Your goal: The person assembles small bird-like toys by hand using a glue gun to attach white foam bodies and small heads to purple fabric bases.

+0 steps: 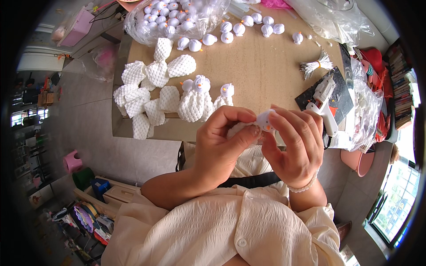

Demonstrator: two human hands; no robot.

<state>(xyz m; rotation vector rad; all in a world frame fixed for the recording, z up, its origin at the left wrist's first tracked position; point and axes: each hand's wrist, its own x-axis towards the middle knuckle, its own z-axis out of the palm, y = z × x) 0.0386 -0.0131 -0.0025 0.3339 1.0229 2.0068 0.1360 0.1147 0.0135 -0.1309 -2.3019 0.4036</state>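
Note:
Above the table's front edge, my left hand [226, 139] pinches a white knitted body [235, 129] between thumb and fingers, and most of it is hidden. My right hand [298, 146] grips a small white snowman head [265, 120] with an orange nose and drawn face. Head and body meet between my two hands. Just left of my hands, snowman figures [196, 103] with knitted bodies stand on the table [253, 73]; a smaller one [227, 91] is partly covered by my left hand. Several loose white knitted pieces [149, 96] lie farther left, some overlapping.
A clear plastic bag [213, 20] of white heads sits at the back, with several loose heads [239, 30] beside it. At the right, a white hot glue gun [322, 96] rests on a dark board [342, 89], near a bundle of white wire ties [316, 65]. Plastic bags [362, 106] hang over the right edge.

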